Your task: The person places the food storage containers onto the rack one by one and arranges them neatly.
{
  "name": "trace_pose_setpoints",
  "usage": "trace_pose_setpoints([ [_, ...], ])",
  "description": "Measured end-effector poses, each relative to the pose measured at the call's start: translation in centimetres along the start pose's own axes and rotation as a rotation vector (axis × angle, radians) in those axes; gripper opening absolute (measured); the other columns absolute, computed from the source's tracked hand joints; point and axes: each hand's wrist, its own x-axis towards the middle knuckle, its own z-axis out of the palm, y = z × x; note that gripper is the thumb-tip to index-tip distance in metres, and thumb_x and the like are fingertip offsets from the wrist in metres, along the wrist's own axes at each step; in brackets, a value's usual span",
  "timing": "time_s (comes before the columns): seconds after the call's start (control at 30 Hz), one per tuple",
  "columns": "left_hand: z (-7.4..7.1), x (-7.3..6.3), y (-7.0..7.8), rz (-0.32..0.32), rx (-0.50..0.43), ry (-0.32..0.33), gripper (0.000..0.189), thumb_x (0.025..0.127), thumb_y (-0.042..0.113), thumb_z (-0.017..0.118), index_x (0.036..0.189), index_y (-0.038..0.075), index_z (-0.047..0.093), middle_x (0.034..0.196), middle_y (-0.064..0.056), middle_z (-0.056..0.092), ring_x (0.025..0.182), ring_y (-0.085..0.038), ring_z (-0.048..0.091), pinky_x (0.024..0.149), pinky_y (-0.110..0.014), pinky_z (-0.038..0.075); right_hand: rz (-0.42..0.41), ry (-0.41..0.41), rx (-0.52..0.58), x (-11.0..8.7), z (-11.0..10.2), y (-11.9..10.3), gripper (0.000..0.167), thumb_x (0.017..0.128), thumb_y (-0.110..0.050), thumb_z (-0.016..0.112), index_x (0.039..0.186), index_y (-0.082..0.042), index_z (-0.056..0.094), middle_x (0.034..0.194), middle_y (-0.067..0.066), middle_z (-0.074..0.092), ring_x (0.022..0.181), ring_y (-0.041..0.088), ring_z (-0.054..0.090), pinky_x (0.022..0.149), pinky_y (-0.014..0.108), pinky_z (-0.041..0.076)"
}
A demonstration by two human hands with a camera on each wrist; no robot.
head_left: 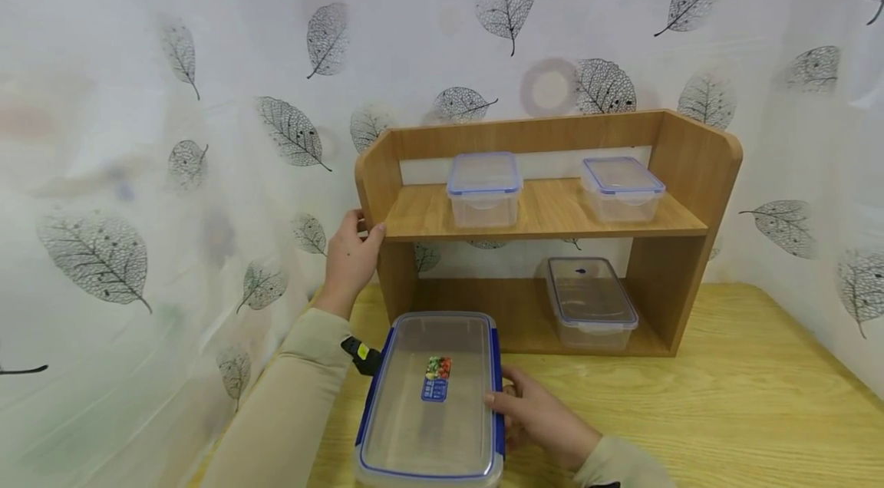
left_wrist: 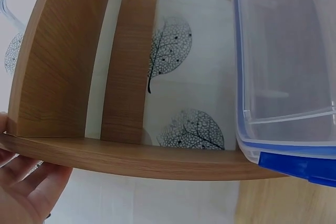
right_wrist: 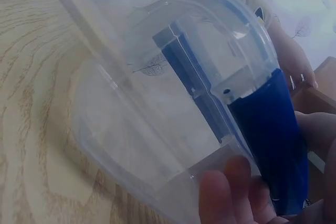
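A large clear food container (head_left: 442, 427) with a blue-rimmed lid and blue side clips is in front of the wooden shelf (head_left: 539, 231). My right hand (head_left: 542, 415) grips its right long side, thumb on the lid's edge. Fingers (right_wrist: 215, 195) of that hand lie against the clear wall in the right wrist view, below a blue clip (right_wrist: 270, 140). My left hand (head_left: 352, 258) holds the shelf's left side panel at the upper board's height. In the left wrist view, the fingers (left_wrist: 50, 182) of that hand bend around the panel's edge.
Two small lidded containers, one left (head_left: 485, 189) and one right (head_left: 621, 189), stand on the upper board. A flatter container (head_left: 590, 300) sits at the lower level's right. The wood-grain table (head_left: 746, 396) extends right; a leaf-print curtain (head_left: 228, 89) hangs behind and left.
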Motion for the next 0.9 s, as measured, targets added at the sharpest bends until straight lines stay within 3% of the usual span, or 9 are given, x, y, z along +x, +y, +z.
trace_pose_setpoints([
  [0.37, -0.22, 0.01, 0.41, 0.035, 0.047, -0.007, 0.042, 0.104, 0.035, 0.053, 0.134, 0.006, 0.051, 0.133, -0.018, 0.059, 0.119, -0.036, 0.061, 0.094, -0.05, 0.054, -0.022, 0.03, 0.032, -0.16, 0.41, -0.12, 0.084, 0.102, -0.023, 0.061, 0.155, 0.011, 0.005, 0.121, 0.018, 0.06, 0.091, 0.028, 0.07, 0.079, 0.045, 0.061],
  [0.9, -0.2, 0.01, 0.3, 0.048, 0.052, 0.004, 0.042, 0.103, 0.035, 0.054, 0.135, 0.007, 0.051, 0.133, -0.018, 0.06, 0.119, -0.036, 0.062, 0.092, -0.05, 0.055, -0.084, 0.074, -0.01, -0.55, 0.5, -0.69, 0.082, 0.101, -0.018, 0.062, 0.155, 0.01, 0.008, 0.106, 0.016, 0.057, 0.08, 0.026, 0.067, 0.071, 0.042, 0.061],
])
